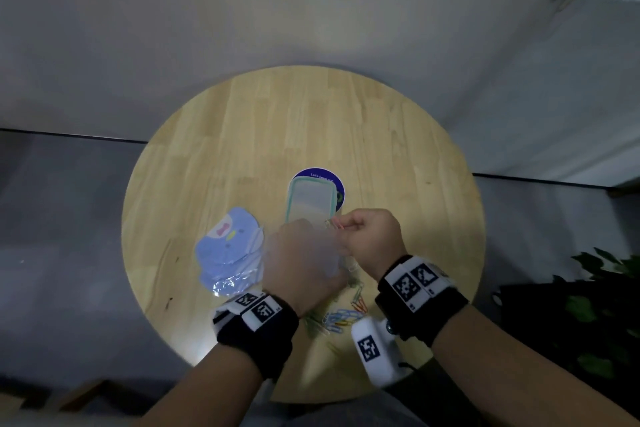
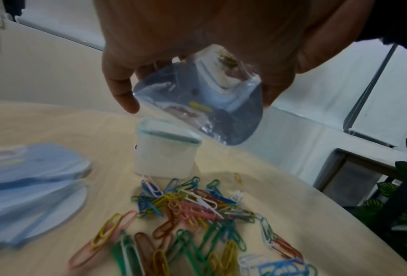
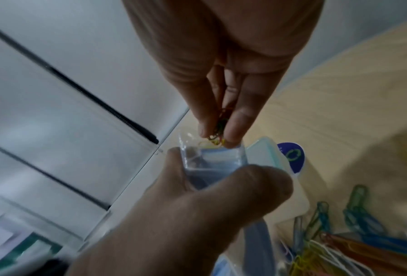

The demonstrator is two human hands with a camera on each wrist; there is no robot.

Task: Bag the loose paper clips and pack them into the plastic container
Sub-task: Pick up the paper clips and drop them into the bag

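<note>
Wrist bands sit closest in the head view, and past them the left hand (image 1: 300, 255) holds a small clear bag (image 1: 323, 255) up over the surface (image 1: 277, 121). The right hand (image 1: 372, 234) pinches a few clips (image 1: 334, 224) at the top of the bag. The box (image 1: 310, 200) stands just behind both hands, with its lid on. A heap of clips (image 1: 341, 317) lies on the surface between the wrists, and a stack of spare bags (image 1: 228, 251) lies to the left. So the job looks only just begun: most clips are loose, and nothing is packed yet. The left hand hides much of the bag here.

From the left wrist, the left hand's fingers (image 2: 122, 93) curl round the bag (image 2: 197, 104), which looks almost empty. The heap (image 2: 197, 209) is big and the box (image 2: 166, 149) is shut. The near clips are blurry.

From the right wrist, the right hand's fingers (image 3: 242, 119) are squeezed together on a few clips (image 3: 217, 134), right at the open mouth of the bag (image 3: 212, 160). The left hand (image 3: 197, 205) grips the bag below. I cannot count the held clips, and the bottom of the bag is hidden.
</note>
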